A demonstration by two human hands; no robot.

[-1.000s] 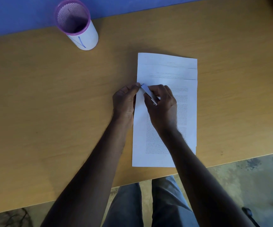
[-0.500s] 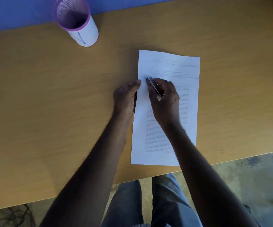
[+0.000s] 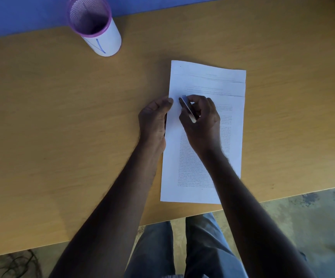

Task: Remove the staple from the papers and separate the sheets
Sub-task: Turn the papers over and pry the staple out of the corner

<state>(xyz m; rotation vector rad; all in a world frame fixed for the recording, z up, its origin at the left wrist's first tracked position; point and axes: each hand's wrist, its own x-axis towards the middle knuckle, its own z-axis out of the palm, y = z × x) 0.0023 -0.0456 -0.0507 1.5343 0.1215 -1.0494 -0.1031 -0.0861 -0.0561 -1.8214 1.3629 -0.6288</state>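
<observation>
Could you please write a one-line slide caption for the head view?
Left hand steadies stacked papers while right hand grips a small tool.

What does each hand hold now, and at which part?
The right hand pinches a slim tool along its middle, tip free. The left hand holds nothing; its thumb touches the papers at their left edge.

You have white papers point(image 3: 206, 137) with dark printed lines on a yellow-tan wood-grain table point(image 3: 52, 137). Up and left of the papers stands a white cup point(image 3: 102, 37) with a purple mesh rim and a blue stroke. Beyond it lies a blue surface point(image 3: 22, 13).
</observation>
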